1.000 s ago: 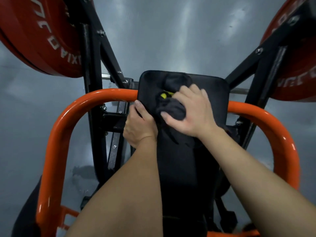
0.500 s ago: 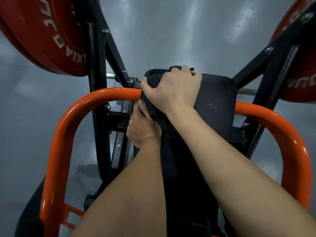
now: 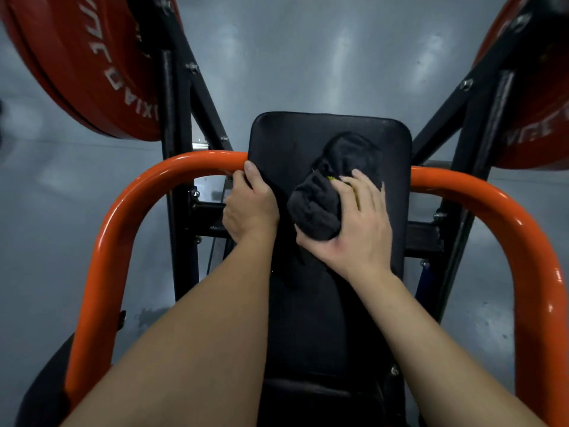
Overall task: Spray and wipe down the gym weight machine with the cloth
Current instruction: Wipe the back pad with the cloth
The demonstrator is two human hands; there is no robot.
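The weight machine's black padded rest [image 3: 286, 140] fills the middle of the head view. My right hand [image 3: 357, 229] grips a bunched dark grey cloth [image 3: 317, 208] with a bit of yellow showing, and presses it on the pad's middle. My left hand [image 3: 251, 208] curls round the pad's left edge, thumb on top, just below the orange tube. No spray bottle shows in the frame.
An orange tubular bar [image 3: 123, 217] arches round both sides of the pad. Black steel uprights [image 3: 174, 118] carry red weight plates at the upper left [image 3: 83, 63] and upper right [image 3: 542, 112]. A grey floor [image 3: 308, 57] lies beyond.
My right hand has brought the cloth down from the pad's top left corner to the pad's middle right. My left hand has stayed on the pad's left edge.
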